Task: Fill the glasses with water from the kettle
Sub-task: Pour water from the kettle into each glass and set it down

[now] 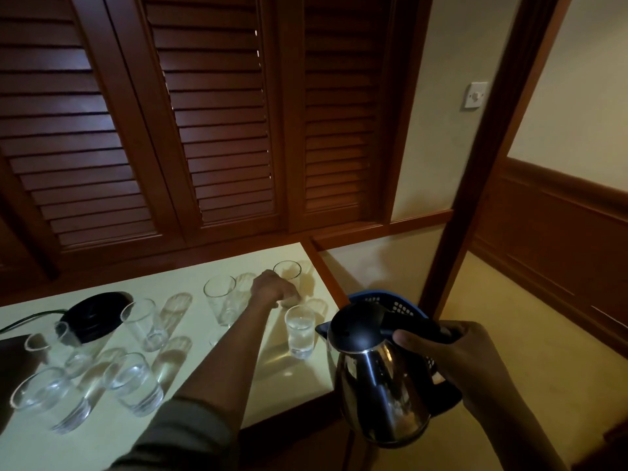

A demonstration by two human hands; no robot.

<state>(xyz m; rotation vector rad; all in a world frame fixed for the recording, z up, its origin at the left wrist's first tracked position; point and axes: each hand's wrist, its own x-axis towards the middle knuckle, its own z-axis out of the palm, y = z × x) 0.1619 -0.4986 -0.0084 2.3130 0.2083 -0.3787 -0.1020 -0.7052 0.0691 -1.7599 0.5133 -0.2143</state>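
Right hand (453, 360): nearest the camera at lower right, fingers and thumb wrapped round the kettle's black handle.
Kettle (382, 385): a polished stainless-steel electric kettle with a black plastic lid and handle, held in the air off the near right corner of the table, roughly upright, with its spout facing left towards the small glass.
Table (292, 389): cream top with a brown wooden edge.
Left tumblers (134, 382): a cluster of four clear glass tumblers on the table's left side. Their water level is hard to read.
Small glass (299, 331): a short clear glass standing just left of the kettle's spout, with water in it.
Tall glass (221, 300): a clear tapered glass standing left of the outstretched forearm.
Left hand (272, 288): reaching across the table from a grey-green sleeve, fingers curled round the lower part of the far glass.
Far glass (288, 277): a clear glass near the table's far right corner, upright on the top. Its contents cannot be told.
Kettle base (93, 314): a round black disc at far left, with a cord trailing left.
Basket (390, 300): blue perforated plastic, behind the kettle's lid.
Shutters (210, 130): dark brown louvred wood behind the table.
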